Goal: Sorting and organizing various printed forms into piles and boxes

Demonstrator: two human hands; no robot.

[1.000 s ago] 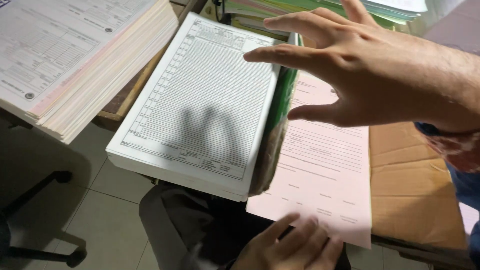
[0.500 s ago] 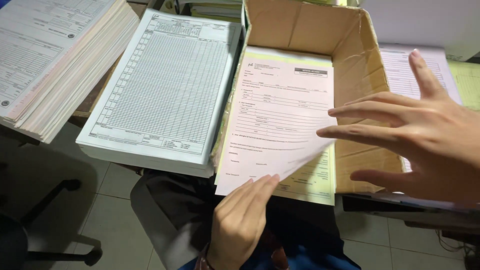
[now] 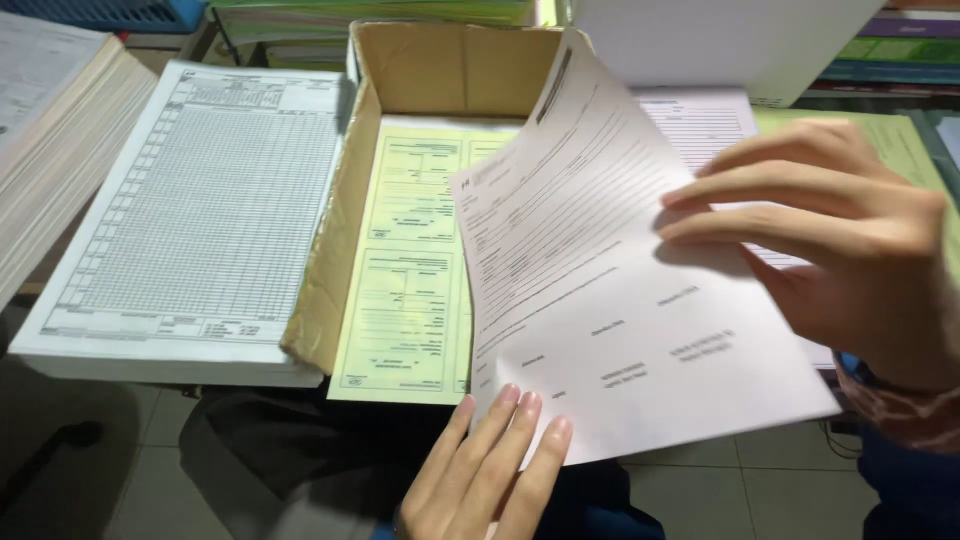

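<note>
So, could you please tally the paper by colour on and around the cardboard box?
White gridded stacks: 2, one beside the box, one far left
Yellow form stack: 1
Pink sheet, lifted by both hands: 1
Total: 4

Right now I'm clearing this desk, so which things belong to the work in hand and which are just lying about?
In hand:
- pale pink form sheet, lifted
- left hand at its lower edge
- right hand on its right side
- cardboard box
- yellow forms in it

Lying about:
- stack of gridded sheets
- thick paper pile, far left
- green folders behind
</note>
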